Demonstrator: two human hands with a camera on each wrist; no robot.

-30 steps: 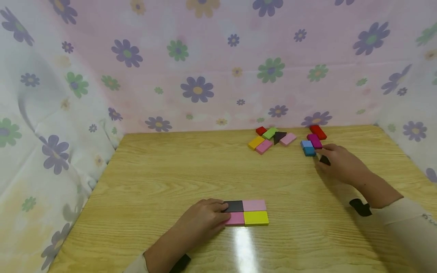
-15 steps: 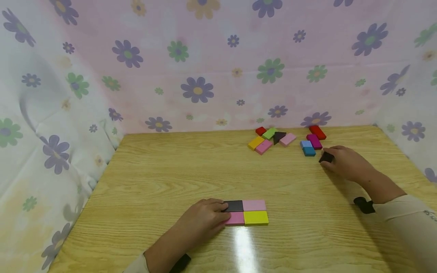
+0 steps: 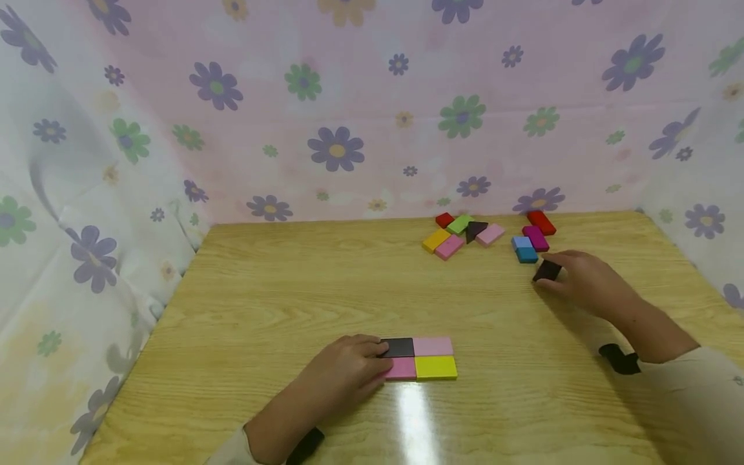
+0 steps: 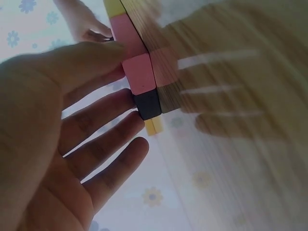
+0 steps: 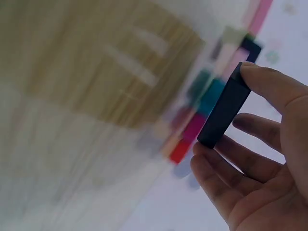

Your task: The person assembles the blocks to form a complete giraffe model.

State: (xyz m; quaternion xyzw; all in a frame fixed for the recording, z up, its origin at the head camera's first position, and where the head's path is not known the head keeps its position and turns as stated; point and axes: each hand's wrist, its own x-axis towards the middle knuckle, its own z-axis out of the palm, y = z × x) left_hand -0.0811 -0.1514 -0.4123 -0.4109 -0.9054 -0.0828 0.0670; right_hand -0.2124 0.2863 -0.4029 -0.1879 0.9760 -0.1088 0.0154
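In the head view my left hand point(image 3: 349, 368) rests at the left side of four-cornered block pattern: its fingertips touch a black block point(image 3: 398, 348) and a pink block point(image 3: 402, 368). A light pink block point(image 3: 433, 347) and a yellow block point(image 3: 436, 367) complete this flat two-by-two rectangle on the right. The left wrist view shows the fingers fairly straight, with the thumb near the pink block point(image 4: 140, 74). My right hand point(image 3: 593, 284) pinches another black block point(image 3: 548, 270) between thumb and fingers. In the right wrist view this black block point(image 5: 224, 113) stands out as a narrow bar.
Near the hand-held block lie light blue point(image 3: 522, 242), blue point(image 3: 526, 255), magenta point(image 3: 536, 238) and red point(image 3: 542, 223) blocks. Left of them is a cluster with orange point(image 3: 436, 240), pink point(image 3: 449, 247) and green point(image 3: 460, 224) blocks. Flowered cloth point(image 3: 337, 148) rises behind the wooden table point(image 3: 279, 297).
My right hand has drawn the black block slightly away from the blue blocks, and more of it shows now. The left hand stays at the rectangle.
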